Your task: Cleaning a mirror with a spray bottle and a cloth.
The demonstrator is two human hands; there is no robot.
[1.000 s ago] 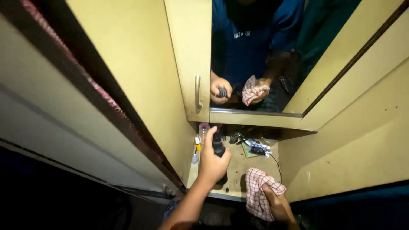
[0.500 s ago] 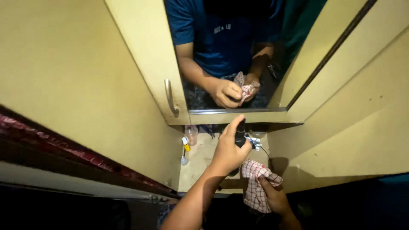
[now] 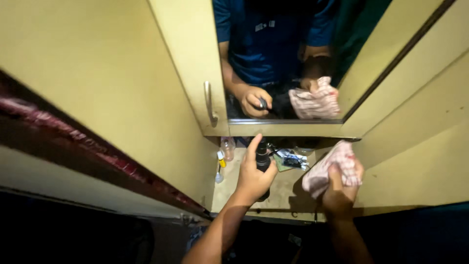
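Note:
My left hand (image 3: 254, 177) grips a black spray bottle (image 3: 263, 161) upright, with the forefinger stretched up along its head, over a small yellowish shelf (image 3: 288, 193). My right hand (image 3: 339, 188) clutches a bunched pink-and-white checked cloth (image 3: 328, 165), raised to the right of the bottle at about the same height. Directly above the shelf hangs a mirror (image 3: 288, 54); it reflects a person in a blue shirt, both hands, the bottle and the cloth.
A cabinet door with a pale handle (image 3: 210, 102) stands left of the mirror. On the shelf lie a clear plastic bottle (image 3: 227, 146), a small yellow-capped tube (image 3: 221, 157) and a greenish packet with dark bits (image 3: 289, 160). Yellow walls close in on both sides.
My right hand has lifted the cloth from low at the shelf's front edge up towards the mirror. My left hand holds the bottle about level, the forefinger now stretched up along its head.

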